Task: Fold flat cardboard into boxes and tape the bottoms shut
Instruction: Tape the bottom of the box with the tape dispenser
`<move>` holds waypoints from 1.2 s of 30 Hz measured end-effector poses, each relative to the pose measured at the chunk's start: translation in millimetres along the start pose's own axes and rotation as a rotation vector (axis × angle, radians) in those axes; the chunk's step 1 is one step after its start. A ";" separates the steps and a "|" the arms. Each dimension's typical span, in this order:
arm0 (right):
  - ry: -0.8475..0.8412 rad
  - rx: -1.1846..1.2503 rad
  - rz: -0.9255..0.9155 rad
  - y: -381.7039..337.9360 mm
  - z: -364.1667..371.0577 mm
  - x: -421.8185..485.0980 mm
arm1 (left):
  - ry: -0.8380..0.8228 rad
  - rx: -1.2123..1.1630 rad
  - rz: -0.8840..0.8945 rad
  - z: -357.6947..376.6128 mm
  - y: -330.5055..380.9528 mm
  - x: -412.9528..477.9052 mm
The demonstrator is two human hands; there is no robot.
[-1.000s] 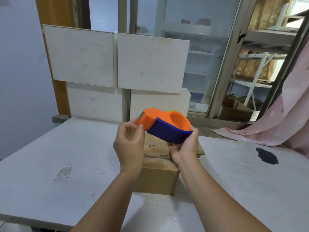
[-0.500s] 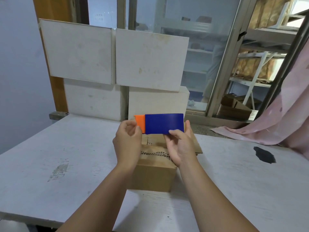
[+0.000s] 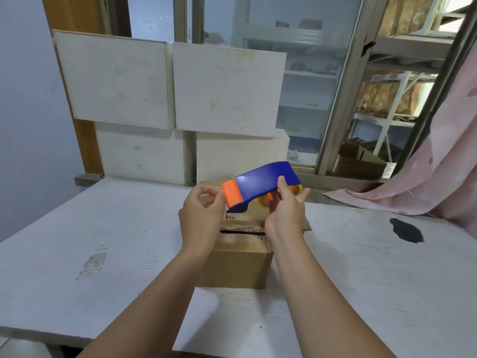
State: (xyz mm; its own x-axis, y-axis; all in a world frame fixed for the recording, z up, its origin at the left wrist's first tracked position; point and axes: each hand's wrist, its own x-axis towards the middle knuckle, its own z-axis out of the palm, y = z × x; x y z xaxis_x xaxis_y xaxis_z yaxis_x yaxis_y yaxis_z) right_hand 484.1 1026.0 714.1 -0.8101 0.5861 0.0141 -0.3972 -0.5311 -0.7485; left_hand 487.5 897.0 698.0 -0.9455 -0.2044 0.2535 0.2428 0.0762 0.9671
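A scuffed white worktop (image 3: 103, 228) bears one dark stain (image 3: 406, 229) at 3 o'clock and fronts four white panels (image 3: 113, 78) at 12 o'clock, with one pink cloth (image 3: 438, 177) hanging at 2 o'clock. One cardboard box (image 3: 240, 267) sits at centre, a gap showing along its top seam. Just above it is one tape dispenser (image 3: 263, 184): the left hand (image 3: 201, 218) has its grip pinched on the orange end, and the right hand (image 3: 284, 215) has its grip clamped round the blue body.

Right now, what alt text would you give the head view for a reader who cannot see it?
A person's right hand holds a blue and orange tape dispenser above a cardboard box on a white table, while the left hand pinches its orange end. The box's flap seam looks untaped.
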 end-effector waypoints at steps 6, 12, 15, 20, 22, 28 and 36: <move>-0.196 -0.354 -0.153 -26.0 -0.3 -18.5 | 0.010 0.024 -0.020 2.0 0.0 3.5; -0.239 -0.472 -0.075 -60.6 -9.0 -17.5 | 0.020 0.077 -0.012 3.3 0.0 4.6; -0.408 -0.556 -0.045 -76.7 -13.0 -21.2 | 0.011 0.092 0.003 4.6 0.4 2.7; -0.438 -0.653 0.073 -97.5 -22.1 -24.0 | -0.029 0.124 0.043 6.2 3.1 0.0; -0.430 -0.726 0.129 -100.4 -29.8 -21.5 | -0.033 0.145 0.056 6.9 3.8 -1.1; -0.256 -1.358 -0.001 -85.2 -47.6 -13.3 | -0.005 0.174 0.082 7.0 4.3 -3.8; -0.141 -1.797 -0.450 -73.0 -75.7 0.3 | -0.010 0.142 0.077 5.2 3.9 -4.7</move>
State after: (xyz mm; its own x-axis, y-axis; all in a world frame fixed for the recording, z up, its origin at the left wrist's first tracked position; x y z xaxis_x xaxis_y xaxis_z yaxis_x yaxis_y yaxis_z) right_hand 545.5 1111.2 718.6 -0.8493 0.3826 0.3637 0.2351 0.8910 -0.3884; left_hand 491.7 903.3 700.5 -0.9276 -0.1833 0.3255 0.2818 0.2285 0.9319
